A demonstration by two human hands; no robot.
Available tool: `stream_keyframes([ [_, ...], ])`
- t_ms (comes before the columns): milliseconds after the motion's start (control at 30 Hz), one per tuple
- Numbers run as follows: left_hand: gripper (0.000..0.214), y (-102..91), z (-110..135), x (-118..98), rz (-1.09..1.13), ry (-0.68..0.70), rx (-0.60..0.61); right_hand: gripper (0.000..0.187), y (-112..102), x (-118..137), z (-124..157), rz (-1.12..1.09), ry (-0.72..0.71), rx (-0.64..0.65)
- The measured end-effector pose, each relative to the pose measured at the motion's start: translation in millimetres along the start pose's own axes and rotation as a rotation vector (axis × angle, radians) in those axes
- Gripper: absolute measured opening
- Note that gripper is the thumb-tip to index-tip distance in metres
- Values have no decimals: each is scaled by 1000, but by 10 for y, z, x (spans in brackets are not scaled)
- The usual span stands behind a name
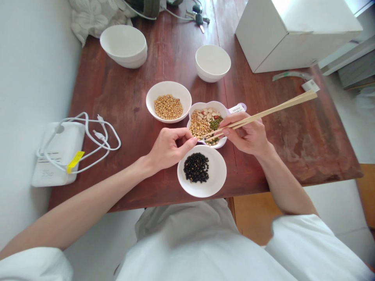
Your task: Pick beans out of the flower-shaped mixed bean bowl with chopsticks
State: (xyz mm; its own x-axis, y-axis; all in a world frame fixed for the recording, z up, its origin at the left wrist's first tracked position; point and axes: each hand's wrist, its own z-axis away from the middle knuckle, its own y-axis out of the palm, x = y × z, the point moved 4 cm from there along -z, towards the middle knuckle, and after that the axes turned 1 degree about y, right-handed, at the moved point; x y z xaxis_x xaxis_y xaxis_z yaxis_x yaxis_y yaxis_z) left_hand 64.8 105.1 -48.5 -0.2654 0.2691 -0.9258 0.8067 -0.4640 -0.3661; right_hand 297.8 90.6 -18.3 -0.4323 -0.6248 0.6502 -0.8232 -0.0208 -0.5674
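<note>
A pair of wooden chopsticks is in my right hand, tips down at the near side of a scalloped dish. That dish holds mixed soybeans, peanuts and green mung beans. A dark bean shows by the tips. My left hand is closed, thumb and forefinger pinching the dish's near-left rim. Just in front stands a white bowl with black beans. Behind my left hand, another white bowl contains soybeans.
Farther back are a white bowl and stacked white bowls. A white box occupies the back right, keys lie at the back, and a white device with a looped cable is at left by the wall.
</note>
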Motion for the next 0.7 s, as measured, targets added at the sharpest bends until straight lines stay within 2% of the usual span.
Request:
stream_keyframes([
  [233, 32, 1, -4, -15, 4, -1, -2, 5, 5, 5, 0, 39, -17, 42],
  [700, 31, -7, -4, -23, -10, 5, -4, 6, 10, -9, 4, 51, 14, 56],
])
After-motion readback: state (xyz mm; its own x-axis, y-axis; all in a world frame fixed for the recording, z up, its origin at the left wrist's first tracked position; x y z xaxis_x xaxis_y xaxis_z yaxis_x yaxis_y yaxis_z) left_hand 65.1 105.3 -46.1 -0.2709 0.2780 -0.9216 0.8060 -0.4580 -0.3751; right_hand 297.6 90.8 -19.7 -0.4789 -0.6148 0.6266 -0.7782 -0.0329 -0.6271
